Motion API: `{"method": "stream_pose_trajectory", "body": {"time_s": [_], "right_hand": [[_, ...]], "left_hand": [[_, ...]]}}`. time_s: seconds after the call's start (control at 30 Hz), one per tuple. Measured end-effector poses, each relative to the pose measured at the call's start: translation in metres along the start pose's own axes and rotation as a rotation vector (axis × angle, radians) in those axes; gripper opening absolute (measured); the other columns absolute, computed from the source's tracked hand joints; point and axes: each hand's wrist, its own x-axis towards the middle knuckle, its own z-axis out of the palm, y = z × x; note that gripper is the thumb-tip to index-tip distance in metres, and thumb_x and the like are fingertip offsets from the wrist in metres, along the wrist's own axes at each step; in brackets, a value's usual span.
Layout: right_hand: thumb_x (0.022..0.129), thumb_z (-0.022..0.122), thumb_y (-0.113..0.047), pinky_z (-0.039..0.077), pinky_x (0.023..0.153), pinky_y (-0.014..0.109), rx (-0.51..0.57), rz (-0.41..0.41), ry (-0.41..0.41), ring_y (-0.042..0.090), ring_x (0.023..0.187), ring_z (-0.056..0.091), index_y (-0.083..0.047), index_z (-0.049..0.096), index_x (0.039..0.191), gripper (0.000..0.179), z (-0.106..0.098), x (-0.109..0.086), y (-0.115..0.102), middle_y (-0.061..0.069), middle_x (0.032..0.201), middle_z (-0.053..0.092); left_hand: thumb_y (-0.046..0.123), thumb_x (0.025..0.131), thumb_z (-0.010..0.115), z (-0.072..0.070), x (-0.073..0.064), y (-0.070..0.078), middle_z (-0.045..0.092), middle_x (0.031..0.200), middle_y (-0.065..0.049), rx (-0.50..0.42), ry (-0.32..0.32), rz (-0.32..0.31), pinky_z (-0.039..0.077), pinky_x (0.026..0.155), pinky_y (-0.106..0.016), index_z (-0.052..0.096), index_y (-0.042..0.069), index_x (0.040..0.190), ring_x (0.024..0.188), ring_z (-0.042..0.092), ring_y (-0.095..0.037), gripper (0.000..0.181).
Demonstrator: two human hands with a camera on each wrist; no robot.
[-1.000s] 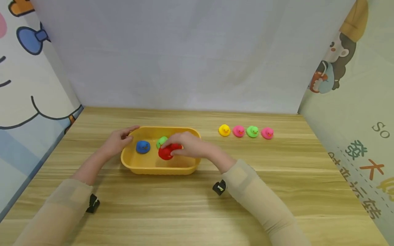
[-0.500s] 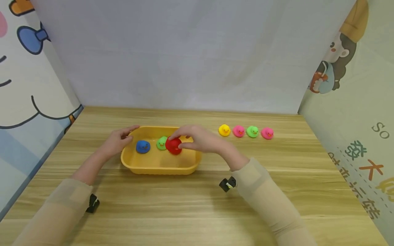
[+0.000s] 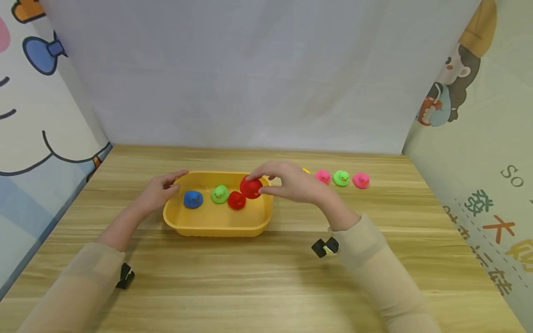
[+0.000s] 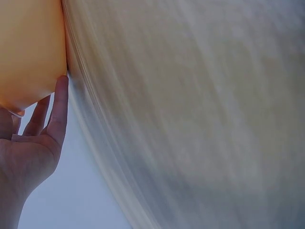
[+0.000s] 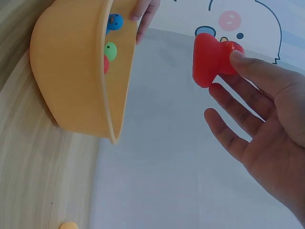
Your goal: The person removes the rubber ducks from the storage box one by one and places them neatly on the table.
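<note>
In the head view my left hand (image 3: 158, 192) holds the left end of a yellow plastic tub (image 3: 220, 231), thumb over the rim and fingers along the outside wall. My right hand (image 3: 291, 182) pinches a red rubber duck (image 3: 251, 188) between thumb and fingertips, raised over the tub's right end. The right wrist view shows this duck (image 5: 209, 59) beside the tub's rim, the lower fingers spread away from it. Inside the tub sit a blue duck (image 3: 193, 199), a green duck (image 3: 220, 194) and another red duck (image 3: 237, 200).
Right of the tub, a row holds a pink duck (image 3: 323, 176), a green duck (image 3: 341, 178) and another pink duck (image 3: 361, 180). A yellow duck (image 3: 306, 170) is mostly hidden behind my right hand. A pale curtain (image 3: 258, 83) hangs behind the wooden table (image 3: 233, 286).
My right hand has lifted the red duck up and to the right, uncovering the other red duck and the green one. The yellow duck became mostly covered. My left hand has not moved.
</note>
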Motion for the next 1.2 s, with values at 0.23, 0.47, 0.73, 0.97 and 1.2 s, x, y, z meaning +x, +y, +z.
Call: {"method": "stream_pose_trajectory", "body": {"time_s": [0.23, 0.47, 0.73, 0.97, 1.2], "right_hand": [[0.085, 0.07, -0.013, 0.05, 0.087, 0.034, 0.009, -0.039, 0.062, 0.013, 0.109, 0.057, -0.013, 0.066, 0.117, 0.033, -0.013, -0.012, 0.003, -0.001, 0.118, 0.065], [0.083, 0.072, -0.01, 0.05, 0.087, 0.032, 0.038, -0.01, 0.121, 0.014, 0.108, 0.057, -0.011, 0.067, 0.116, 0.033, -0.023, -0.025, 0.006, 0.0, 0.116, 0.066], [0.081, 0.074, -0.008, 0.05, 0.087, 0.033, -0.01, 0.016, 0.182, 0.018, 0.105, 0.058, -0.009, 0.067, 0.113, 0.033, -0.03, -0.043, 0.014, 0.002, 0.114, 0.066], [0.078, 0.075, -0.004, 0.052, 0.084, 0.036, -0.04, 0.032, 0.226, 0.019, 0.106, 0.059, -0.008, 0.067, 0.111, 0.034, -0.032, -0.056, 0.023, 0.005, 0.113, 0.066], [0.076, 0.076, -0.001, 0.053, 0.079, 0.038, -0.081, 0.037, 0.272, 0.022, 0.102, 0.061, -0.008, 0.068, 0.109, 0.034, -0.028, -0.068, 0.034, 0.006, 0.109, 0.068]], "left_hand": [[0.013, 0.1, 0.043, -0.001, -0.001, 0.001, 0.029, 0.151, -0.019, -0.002, -0.003, 0.017, 0.042, 0.07, -0.029, 0.035, 0.013, 0.147, 0.098, 0.046, -0.032, 0.048], [0.016, 0.1, 0.042, 0.0, 0.0, -0.002, 0.029, 0.152, -0.018, 0.005, 0.001, 0.007, 0.04, 0.078, -0.035, 0.035, 0.015, 0.148, 0.116, 0.042, -0.032, 0.048], [0.014, 0.1, 0.042, -0.001, 0.0, -0.002, 0.028, 0.152, -0.018, 0.004, 0.0, -0.008, 0.038, 0.088, -0.043, 0.035, 0.014, 0.148, 0.132, 0.034, -0.039, 0.048], [0.014, 0.1, 0.042, -0.002, 0.0, 0.0, 0.029, 0.151, -0.019, 0.007, -0.003, -0.009, 0.039, 0.093, -0.047, 0.035, 0.014, 0.148, 0.134, 0.031, -0.041, 0.048], [0.014, 0.1, 0.042, -0.002, -0.002, 0.0, 0.029, 0.151, -0.019, 0.016, -0.002, -0.007, 0.039, 0.09, -0.045, 0.035, 0.014, 0.147, 0.132, 0.034, -0.039, 0.048]]}}
